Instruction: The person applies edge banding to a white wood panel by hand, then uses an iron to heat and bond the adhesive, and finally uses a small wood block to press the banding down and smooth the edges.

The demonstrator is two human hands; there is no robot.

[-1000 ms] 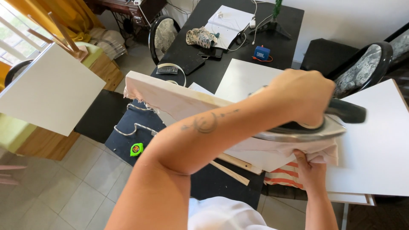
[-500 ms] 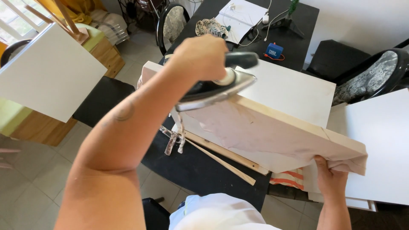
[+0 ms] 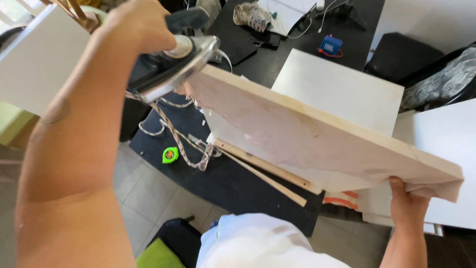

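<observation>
At far left, left hand (image 3: 136, 25) grips iron (image 3: 173, 67) on board's (image 3: 317, 139) far end; board runs rightward to right hand (image 3: 409, 206), pinching its near corner.

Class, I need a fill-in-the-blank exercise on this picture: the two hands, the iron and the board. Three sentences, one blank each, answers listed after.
1. The left hand presses a clothes iron onto the far end of the ____ board.
2. The right hand holds the board's near end from ____.
3. On the dark mat under the board lies a small ____ tape measure, near the iron's braided cord.

Missing words: wooden; below; green
</observation>
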